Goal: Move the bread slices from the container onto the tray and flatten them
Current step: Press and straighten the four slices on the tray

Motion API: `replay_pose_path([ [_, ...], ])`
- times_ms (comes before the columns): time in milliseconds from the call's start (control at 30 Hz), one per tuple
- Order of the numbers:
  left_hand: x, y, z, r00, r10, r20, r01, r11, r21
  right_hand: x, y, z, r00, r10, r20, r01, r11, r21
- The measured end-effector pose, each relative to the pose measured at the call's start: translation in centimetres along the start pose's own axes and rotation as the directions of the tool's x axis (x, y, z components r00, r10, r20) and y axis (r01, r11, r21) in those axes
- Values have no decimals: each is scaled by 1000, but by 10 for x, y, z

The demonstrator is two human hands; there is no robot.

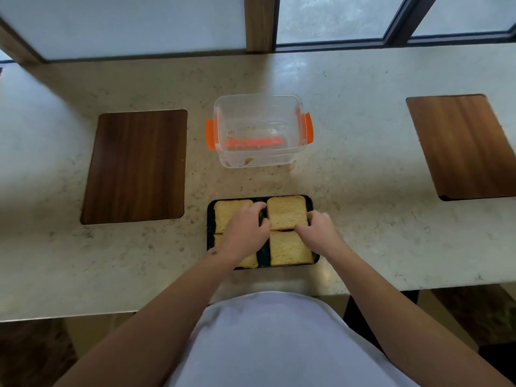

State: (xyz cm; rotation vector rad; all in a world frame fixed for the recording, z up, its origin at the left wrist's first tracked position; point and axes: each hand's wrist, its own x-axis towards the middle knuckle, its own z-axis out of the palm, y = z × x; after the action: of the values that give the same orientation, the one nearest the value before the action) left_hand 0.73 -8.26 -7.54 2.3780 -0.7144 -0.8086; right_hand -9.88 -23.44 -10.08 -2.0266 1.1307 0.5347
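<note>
A black tray (309,203) sits near the counter's front edge with several bread slices lying flat on it. My left hand (245,230) rests over the two left slices (227,212), fingers spread toward the far right slice (286,212). My right hand (319,229) touches the right edge of that far right slice, above the near right slice (289,248); neither hand lifts anything. The clear container (259,129) with orange clips stands behind the tray, holding only crumbs.
Two dark wooden panels are set into the pale stone counter (363,163), one at the left (136,166) and one at the right (466,146). Windows run along the back. The counter's front edge is just below the tray.
</note>
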Motion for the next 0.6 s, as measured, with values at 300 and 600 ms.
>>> replay_pose_path([
  [300, 8, -10, -39, 992, 54, 118, -95, 923, 373, -27, -46, -10, 990, -137, -21, 130, 971, -201],
  [600, -58, -34, -17, 997, 67, 46, -80, 885, 459, -95, -27, -3, 962, -268, 47, 247, 787, -565],
])
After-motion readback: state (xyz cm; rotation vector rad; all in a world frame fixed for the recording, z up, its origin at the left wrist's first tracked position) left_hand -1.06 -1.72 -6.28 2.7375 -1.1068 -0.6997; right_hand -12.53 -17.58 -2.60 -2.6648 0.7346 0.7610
